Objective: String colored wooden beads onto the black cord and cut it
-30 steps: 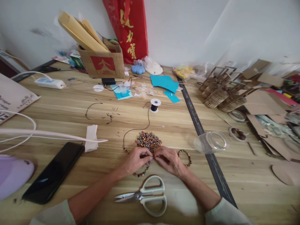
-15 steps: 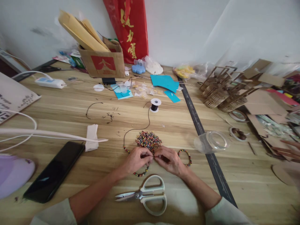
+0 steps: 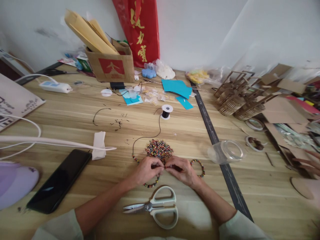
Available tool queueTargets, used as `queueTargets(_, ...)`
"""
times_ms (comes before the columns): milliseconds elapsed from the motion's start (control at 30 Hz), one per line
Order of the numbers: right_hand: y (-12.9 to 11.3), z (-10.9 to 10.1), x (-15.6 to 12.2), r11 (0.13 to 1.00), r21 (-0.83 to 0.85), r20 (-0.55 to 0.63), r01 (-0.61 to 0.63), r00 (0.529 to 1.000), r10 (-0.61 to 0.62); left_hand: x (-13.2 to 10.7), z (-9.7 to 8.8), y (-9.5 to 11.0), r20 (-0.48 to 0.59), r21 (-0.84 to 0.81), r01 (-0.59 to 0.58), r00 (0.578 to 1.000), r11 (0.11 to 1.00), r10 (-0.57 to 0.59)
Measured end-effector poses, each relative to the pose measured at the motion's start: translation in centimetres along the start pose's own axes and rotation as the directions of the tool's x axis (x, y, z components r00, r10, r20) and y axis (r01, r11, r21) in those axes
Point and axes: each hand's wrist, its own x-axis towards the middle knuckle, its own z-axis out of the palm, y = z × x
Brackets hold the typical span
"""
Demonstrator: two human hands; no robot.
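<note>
Against a pale wall (image 3: 200, 26) stand a red bag (image 3: 148, 33) and a box (image 3: 111, 68) with envelopes (image 3: 86, 31) in it, at the back of a wooden table (image 3: 185, 133). The scissors (image 3: 146, 207) lie between the forearms, blades slightly apart, near the hands; the phone (image 3: 60, 181) is to the left, the jar (image 3: 227, 151) on its side to the right. Another person's hand (image 3: 310, 162) shows at the right edge. From the spool (image 3: 166, 114) a cord (image 3: 145, 137) runs past the bead pile (image 3: 158, 149) to the strand (image 3: 151, 185), which curves out below the left hand (image 3: 147, 170). That hand pinches the cord, thumb against forefinger. The right hand (image 3: 182, 170), just beside a bead ring (image 3: 203, 170), is pinched too, its tips nearly meeting the left's; what it grips is too small to tell
</note>
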Motion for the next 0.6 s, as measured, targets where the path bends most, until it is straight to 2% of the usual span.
queueTargets(600,0.01,0.06,0.06,1.0,-0.003,0.023,0.007,1.0,-0.007,-0.01,-0.16,0.55,-0.002,0.044,-0.004,1.0,0.999,0.004)
